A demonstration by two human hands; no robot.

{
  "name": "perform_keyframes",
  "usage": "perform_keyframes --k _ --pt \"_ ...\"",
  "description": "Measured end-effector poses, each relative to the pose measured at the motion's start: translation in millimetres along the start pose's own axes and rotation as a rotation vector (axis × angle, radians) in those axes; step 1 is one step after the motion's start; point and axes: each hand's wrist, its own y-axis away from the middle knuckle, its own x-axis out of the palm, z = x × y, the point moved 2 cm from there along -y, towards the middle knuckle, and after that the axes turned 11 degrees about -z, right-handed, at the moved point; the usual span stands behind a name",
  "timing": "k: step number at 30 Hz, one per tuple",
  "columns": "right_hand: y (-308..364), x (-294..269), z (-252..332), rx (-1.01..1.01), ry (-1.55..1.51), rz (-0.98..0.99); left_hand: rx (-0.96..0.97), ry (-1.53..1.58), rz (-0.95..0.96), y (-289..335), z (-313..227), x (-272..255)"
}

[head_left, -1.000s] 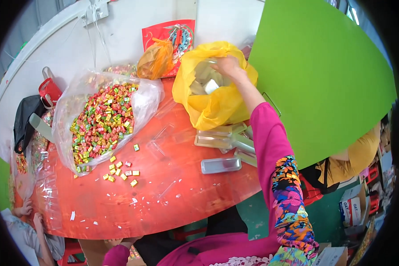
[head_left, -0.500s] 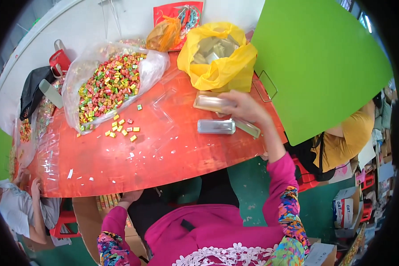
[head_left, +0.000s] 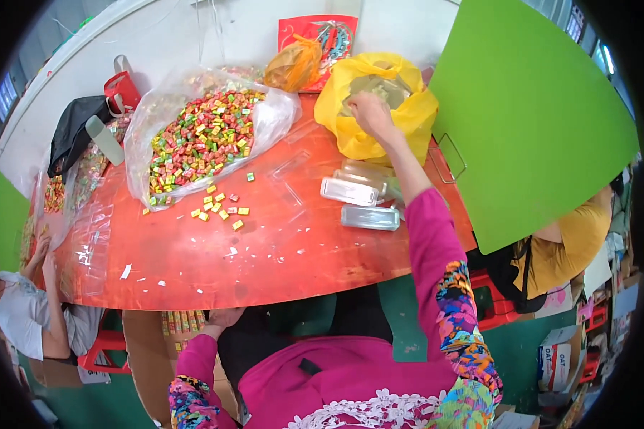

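Note:
My right hand (head_left: 372,114) reaches into the mouth of a yellow plastic bag (head_left: 350,139). Its fingers are curled downward and closed; whatever they grip is hidden. Clear plastic boxes (head_left: 402,91) fill the bag around the hand. On the red table (head_left: 215,275), in front of the bag, lie several more clear boxes, including one closer to the edge (head_left: 370,218) and one just behind it (head_left: 349,191). My left hand (head_left: 225,317) rests low, just under the table's front edge beside an open cardboard box (head_left: 143,350); its fingers are mostly hidden.
Small wrapped candies (head_left: 204,132) fill a large clear bag on the left, with several loose ones (head_left: 218,207) before it. A green panel (head_left: 537,121) and a wire handle (head_left: 447,159) border the right side. A person (head_left: 32,307) sits at the left.
My right hand has moved from the clear boxes on the table up into the yellow bag. One clear box now lies nearer to the front one. My left hand stays low.

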Motion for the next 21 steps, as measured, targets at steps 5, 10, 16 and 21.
perform_keyframes --k 5,10,16,21 --pt "-46.7 77.2 -4.8 0.007 0.217 0.304 -0.026 0.084 0.045 6.3 38.8 34.2" --pt "-76.4 89.7 9.0 -0.100 -0.400 0.086 -0.122 0.187 0.184 15.9 53.2 36.8" --pt "-66.0 119.1 0.8 -0.161 0.085 0.659 -0.061 0.349 -0.102 51.2 79.6 49.3" --pt "-50.8 164.7 -31.6 -0.308 0.609 0.579 -0.063 0.343 -0.054 45.0 82.1 56.1"
